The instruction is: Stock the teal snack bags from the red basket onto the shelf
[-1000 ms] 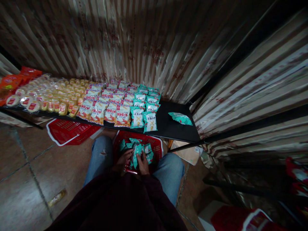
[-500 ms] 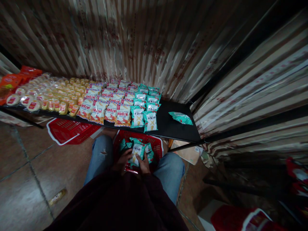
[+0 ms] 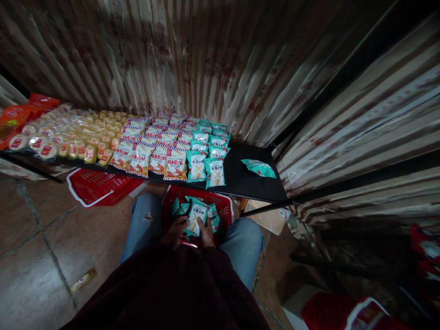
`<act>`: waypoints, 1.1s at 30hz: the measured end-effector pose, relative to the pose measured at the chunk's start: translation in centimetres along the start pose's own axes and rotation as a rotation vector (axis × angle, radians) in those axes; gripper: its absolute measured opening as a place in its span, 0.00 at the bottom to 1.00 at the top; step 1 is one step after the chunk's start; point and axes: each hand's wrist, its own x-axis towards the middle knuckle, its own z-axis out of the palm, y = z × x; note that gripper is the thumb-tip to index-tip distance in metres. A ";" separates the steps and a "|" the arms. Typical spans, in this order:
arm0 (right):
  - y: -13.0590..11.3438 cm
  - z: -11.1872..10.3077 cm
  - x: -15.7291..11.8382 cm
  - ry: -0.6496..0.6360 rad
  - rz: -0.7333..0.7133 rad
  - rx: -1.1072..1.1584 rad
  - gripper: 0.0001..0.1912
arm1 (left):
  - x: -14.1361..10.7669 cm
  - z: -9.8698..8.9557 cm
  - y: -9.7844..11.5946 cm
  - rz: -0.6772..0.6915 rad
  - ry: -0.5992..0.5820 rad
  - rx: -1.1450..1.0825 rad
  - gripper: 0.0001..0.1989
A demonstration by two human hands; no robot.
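Note:
Between my knees, a teal and white snack bag (image 3: pixel 197 217) is held upright by both hands, its printed front facing me. My left hand (image 3: pixel 178 228) grips its left edge. On the opposite side, my right hand (image 3: pixel 206 232) holds the right edge with the thumb across the front. Beneath and around it, more teal snack bags (image 3: pixel 215 219) lie in a red basket (image 3: pixel 225 207). On the black shelf (image 3: pixel 237 183) in front, matching teal bags (image 3: pixel 216 173) stand in two columns. One teal bag (image 3: pixel 259 168) lies apart, towards the shelf's right end.
White and orange snack bags (image 3: pixel 140 158), yellow wrapped cakes (image 3: pixel 90 154), round white packets (image 3: pixel 47 149) and orange bags (image 3: pixel 15 121) line the shelf leftwards. Another red basket (image 3: pixel 103 188) sits below it. A yellow packet (image 3: pixel 83 279) lies on the floor. Curtain hangs behind.
The held snack bag has shifted slightly, moving a little to the right and tilting in my hands. The bags on the shelf have stayed in place.

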 end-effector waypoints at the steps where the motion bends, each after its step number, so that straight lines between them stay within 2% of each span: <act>1: -0.1 0.1 -0.1 -0.015 0.001 0.002 0.39 | -0.1 0.1 0.1 0.001 -0.007 -0.001 0.27; 4: -0.4 0.3 -0.5 -0.046 0.006 -0.011 0.39 | -0.4 0.2 0.5 0.002 -0.021 0.004 0.28; 9: -0.5 0.3 -0.7 -0.028 -0.003 -0.003 0.37 | -1.1 0.5 0.9 -0.009 -0.045 0.020 0.33; 14: -0.5 0.4 -0.6 -0.028 0.000 0.001 0.39 | -1.9 0.7 1.5 -0.019 -0.087 0.013 0.32; 19: -1.2 0.8 -1.1 -0.019 -0.011 -0.022 0.40 | -1.6 0.6 1.4 -0.022 -0.069 0.002 0.29; 26: -1.5 0.8 -1.6 -0.055 -0.059 -0.036 0.34 | -1.0 0.9 1.2 -0.001 -0.061 -0.004 0.28; 28: -1.2 0.4 -1.4 -0.015 -0.112 -0.103 0.33 | -1.2 1.3 1.5 0.016 -0.062 0.001 0.28; 33: -1.1 -0.3 -1.3 0.178 -0.211 -0.322 0.31 | -1.9 2.3 2.6 0.080 -0.060 0.015 0.28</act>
